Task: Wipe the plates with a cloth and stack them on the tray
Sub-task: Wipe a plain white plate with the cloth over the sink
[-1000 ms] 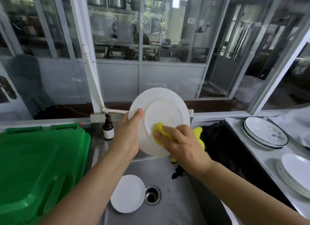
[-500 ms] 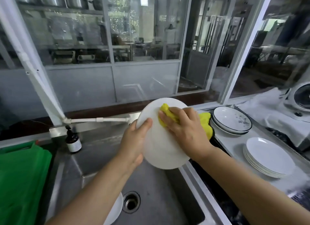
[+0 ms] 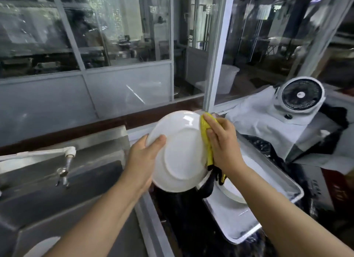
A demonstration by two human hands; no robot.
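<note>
The person had a white plate [image 3: 181,153] up in the air with its underside facing the camera, so the round foot ring was showing. It sat above the edge where the steel sink [image 3: 63,180] met the dark counter [image 3: 183,228]. The left hand [image 3: 142,161] gripped the plate's left rim, thumb curled over the back of it and the rest of the fingers hidden behind. The right hand [image 3: 222,143] was pretty flat, fingers together, pressing a yellow cloth [image 3: 206,134] onto the plate's right edge. A darker bit of the cloth hung down under that hand.

Lower right was a metal tray [image 3: 287,201] on the counter with another white plate [image 3: 232,193] lying in it, mostly covered by the right forearm. A tap [image 3: 66,165] stuck out over the sink, and a small white fan [image 3: 300,96] stood on a pale sheet [image 3: 264,122] at the far right. It was all a bit blurry.
</note>
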